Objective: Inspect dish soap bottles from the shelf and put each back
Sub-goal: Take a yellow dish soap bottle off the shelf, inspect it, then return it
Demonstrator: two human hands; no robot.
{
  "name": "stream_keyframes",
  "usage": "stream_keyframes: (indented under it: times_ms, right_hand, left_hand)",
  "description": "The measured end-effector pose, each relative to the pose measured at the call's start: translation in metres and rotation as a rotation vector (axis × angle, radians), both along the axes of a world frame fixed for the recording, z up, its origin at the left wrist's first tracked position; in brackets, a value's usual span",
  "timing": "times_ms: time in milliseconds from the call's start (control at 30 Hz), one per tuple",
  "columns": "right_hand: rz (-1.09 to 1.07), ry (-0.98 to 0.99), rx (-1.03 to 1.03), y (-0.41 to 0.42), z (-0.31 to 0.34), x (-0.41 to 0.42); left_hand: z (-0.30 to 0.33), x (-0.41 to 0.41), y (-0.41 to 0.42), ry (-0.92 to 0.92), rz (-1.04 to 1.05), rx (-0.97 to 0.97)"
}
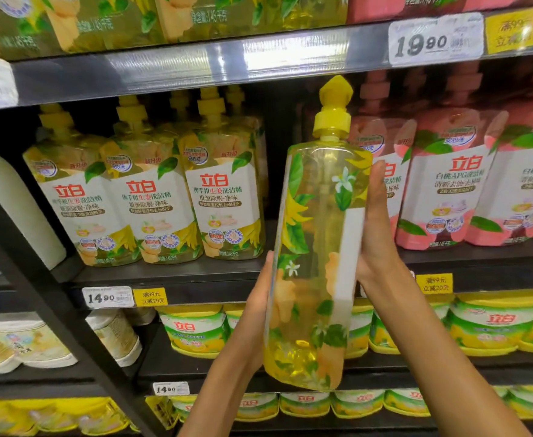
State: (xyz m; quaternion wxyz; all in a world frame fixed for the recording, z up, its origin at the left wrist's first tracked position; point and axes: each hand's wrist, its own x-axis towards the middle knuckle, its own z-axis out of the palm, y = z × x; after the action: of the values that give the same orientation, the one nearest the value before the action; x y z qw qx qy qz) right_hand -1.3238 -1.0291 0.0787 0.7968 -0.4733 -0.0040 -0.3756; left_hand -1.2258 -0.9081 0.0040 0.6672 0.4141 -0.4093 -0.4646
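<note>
1. The step in hand is inspection: a yellow bottle (317,247) is held up in front of the shelf (170,275), upright with a slight lean, its pump cap (334,104) reaching almost to the shelf edge above.

2. The left hand (258,307) presses flat against the bottle's lower left side, and the right hand (375,228) is clamped on the upper right edge, fingers (377,178) wrapping round towards the far face. Both hands are closed on the bottle, which is clear of the shelf.

3. What faces the camera is a side or back of the bottle (leaves, white flowers and a plain white strip, with no brand name); the front label seems turned away, though the clear plastic makes it hard to be sure.

4. On the shelf behind stand three yellow bottles (151,197) of the same kind to the left and pink bottles (448,184) to the right. Between the two groups is a dark gap (277,171), and that gap is probably this bottle's place.

5. The next move, as I judge it, is either a turn in the hands to read another face, or the return: carry the bottle forward and a little left, keep the cap under the upper shelf edge, set the base in the gap with the label facing out, then let go.
</note>
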Motion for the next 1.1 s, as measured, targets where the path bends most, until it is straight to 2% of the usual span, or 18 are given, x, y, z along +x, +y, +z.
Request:
stream_keyframes:
  times_ms: [133,233,333,467,567,667,867,1100]
  right_hand:
    - [-0.310,0.056,-0.031,0.005,0.005,-0.005]
    - [-0.366,0.123,-0.090,0.009,0.009,-0.009]
    - [-0.313,0.182,-0.162,0.006,0.014,-0.014]
    - [-0.205,0.243,-0.195,0.002,0.016,-0.015]
    - [-0.090,0.241,-0.122,0.000,0.010,-0.011]
    - [-0.063,0.231,-0.068,-0.001,0.011,-0.009]
    - [-0.147,0.343,-0.056,-0.003,0.007,-0.009]
    - [-0.026,0.567,-0.137,-0.012,0.005,-0.018]
  left_hand:
    - [0.000,0.003,0.010,-0.187,0.063,0.180]
    - [-0.008,0.003,0.013,-0.055,0.082,0.167]
    - [-0.004,-0.005,0.006,0.093,0.118,0.195]
    - [0.001,-0.013,0.006,0.220,0.044,0.101]
    - [0.005,-0.018,0.007,0.214,0.044,0.127]
    - [0.011,-0.012,0.010,0.156,0.080,0.175]
    - [0.020,-0.011,0.015,0.082,0.060,0.175]
    - [0.028,-0.016,0.022,0.350,0.008,0.090]
